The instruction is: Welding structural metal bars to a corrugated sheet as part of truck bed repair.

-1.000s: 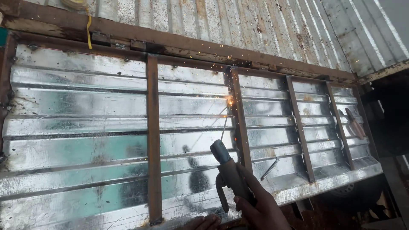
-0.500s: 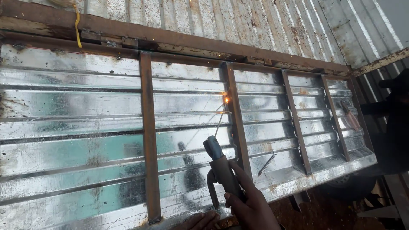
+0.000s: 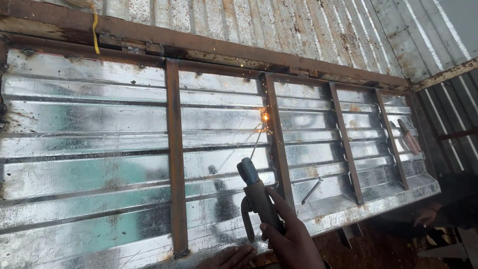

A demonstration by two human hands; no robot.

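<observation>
Spark dimmer than before; right hand [image 3: 291, 239] clamps blue-tipped brown welding holder [image 3: 259, 194], rod on rusty steel upright [image 3: 276, 144]; left hand [image 3: 229, 258] flat, holding nothing, on corrugated galvanised sheet [image 3: 99, 149].

Glossy ribbed metal sheet [image 3: 99, 124] (mirror-bright in places), rough rusty steel bars [image 3: 175, 159], matt worn electrode holder [image 3: 259, 197]

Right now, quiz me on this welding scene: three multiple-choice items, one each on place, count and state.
1. Where does the welding rod tip touch?
A. the third rusty bar from the left
B. the yellow cord
C. the sheet's lower edge

2. How many upright rusty bars cross the corrugated sheet?
A. two
B. four
C. seven

3. The right hand is:
A. empty
B. flat on the sheet
C. gripping the electrode holder

Answers: 1 A, sparks glow beside that bar; 2 B, four bars show; 3 C, fingers wrap its handle.
</observation>
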